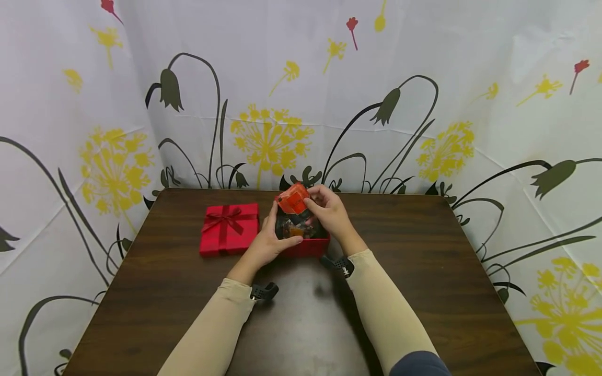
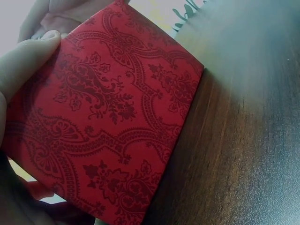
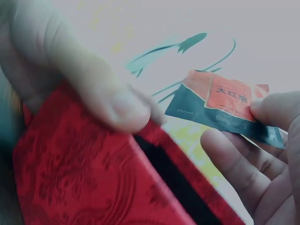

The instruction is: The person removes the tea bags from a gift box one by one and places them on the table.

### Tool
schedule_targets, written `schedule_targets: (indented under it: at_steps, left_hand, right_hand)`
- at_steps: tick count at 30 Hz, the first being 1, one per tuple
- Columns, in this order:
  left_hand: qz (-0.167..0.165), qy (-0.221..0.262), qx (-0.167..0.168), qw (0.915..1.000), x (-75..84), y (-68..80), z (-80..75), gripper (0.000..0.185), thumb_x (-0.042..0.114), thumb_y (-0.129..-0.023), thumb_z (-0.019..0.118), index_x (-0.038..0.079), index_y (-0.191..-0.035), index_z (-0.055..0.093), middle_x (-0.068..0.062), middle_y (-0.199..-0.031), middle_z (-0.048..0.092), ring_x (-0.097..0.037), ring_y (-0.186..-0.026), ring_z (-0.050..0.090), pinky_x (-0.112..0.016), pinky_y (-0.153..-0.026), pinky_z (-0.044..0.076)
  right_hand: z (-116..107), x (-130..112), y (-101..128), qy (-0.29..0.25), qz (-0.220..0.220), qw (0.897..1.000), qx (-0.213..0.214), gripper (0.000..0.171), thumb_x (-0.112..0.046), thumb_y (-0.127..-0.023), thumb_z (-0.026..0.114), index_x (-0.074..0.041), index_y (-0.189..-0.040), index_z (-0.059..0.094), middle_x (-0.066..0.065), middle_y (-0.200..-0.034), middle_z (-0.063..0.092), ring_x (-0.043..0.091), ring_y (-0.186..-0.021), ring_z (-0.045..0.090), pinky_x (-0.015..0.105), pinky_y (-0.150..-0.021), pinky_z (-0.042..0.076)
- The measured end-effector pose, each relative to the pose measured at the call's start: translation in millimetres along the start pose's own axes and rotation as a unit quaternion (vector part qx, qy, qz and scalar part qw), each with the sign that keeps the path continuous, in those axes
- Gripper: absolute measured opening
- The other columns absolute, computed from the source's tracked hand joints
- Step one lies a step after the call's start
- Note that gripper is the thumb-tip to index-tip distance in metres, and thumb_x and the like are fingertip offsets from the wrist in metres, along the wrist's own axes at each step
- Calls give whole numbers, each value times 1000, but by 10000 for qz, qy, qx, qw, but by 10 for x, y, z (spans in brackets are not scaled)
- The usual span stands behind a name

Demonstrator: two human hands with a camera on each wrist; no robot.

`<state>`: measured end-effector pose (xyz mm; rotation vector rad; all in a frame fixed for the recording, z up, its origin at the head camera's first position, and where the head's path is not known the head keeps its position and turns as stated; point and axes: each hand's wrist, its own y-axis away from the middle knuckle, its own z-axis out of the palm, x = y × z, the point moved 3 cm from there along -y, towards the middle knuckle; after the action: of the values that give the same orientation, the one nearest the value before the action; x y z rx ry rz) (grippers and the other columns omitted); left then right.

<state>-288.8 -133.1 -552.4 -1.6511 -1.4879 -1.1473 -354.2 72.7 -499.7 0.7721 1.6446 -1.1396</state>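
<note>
My left hand [image 1: 266, 244] grips an open red gift box [image 1: 307, 248] by its side, thumb over the near rim. Dark floral patterns cover the box's red outside, seen close up in the left wrist view. Inside are several shiny dark packets [image 1: 295, 230] with orange patches. Between thumb and fingers, my right hand [image 1: 333, 214] pinches a small orange and dark tea sachet [image 3: 228, 97] with Chinese characters on it. It is held above the box's far side.
A red lid [image 1: 229, 233] with a ribbon bow lies left of the box on the dark wooden table [image 1: 423, 250]. Behind the table hangs a white curtain [image 1: 301, 68] with flower prints. Both wrists wear black bands.
</note>
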Motion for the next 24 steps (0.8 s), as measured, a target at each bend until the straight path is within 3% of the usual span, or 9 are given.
schedule_targets:
  at_steps: [3, 9, 16, 20, 24]
  left_hand:
    - [-98, -102, -22, 9999, -1, 8, 16, 128, 60, -89, 85, 50, -171, -14, -16, -181, 13, -52, -159, 35, -76, -126, 30]
    - [-61, -76, -27, 9999, 13, 3, 23, 129, 58, -89, 86, 49, -171, -14, -17, -182, 9, -54, -161, 31, -78, -126, 28]
    - [-50, -72, -19, 10000, 18, 14, 13, 130, 59, -89, 85, 46, -172, -14, -16, -184, 3, -50, -167, 18, -79, -126, 24]
    - [-1, -25, -24, 10000, 10, 13, 12, 129, 54, -91, 86, 47, -172, -14, -15, -184, 0, -48, -169, 12, -78, -127, 23]
    - [46, 9, -7, 10000, -1, 1, 13, 130, 55, -90, 87, 43, -174, -12, -15, -184, 1, -48, -168, 13, -78, -127, 23]
  right_hand:
    - [-11, -99, 46, -106, -134, 9998, 40, 23, -11, -104, 75, -3, -124, 67, 12, -102, 72, 19, -81, 74, 50, -64, 67]
    - [-56, -344, 183, -76, -408, 9991, 125, 26, -6, -102, 77, -1, -125, 65, 17, -102, 72, 20, -79, 73, 51, -62, 66]
    - [-216, -518, 370, 6, -622, 9946, 828, 27, -5, -103, 75, 2, -126, 63, 12, -91, 67, 30, -54, 64, 45, -47, 59]
    - [-330, -551, 461, 287, -647, 9902, 1203, 26, -10, -104, 75, 0, -125, 65, 6, -91, 68, 26, -52, 58, 37, -45, 55]
    - [-441, -554, 540, 567, -630, 9844, 1541, 23, -12, -105, 74, -1, -123, 67, 0, -95, 70, 16, -61, 58, 28, -51, 53]
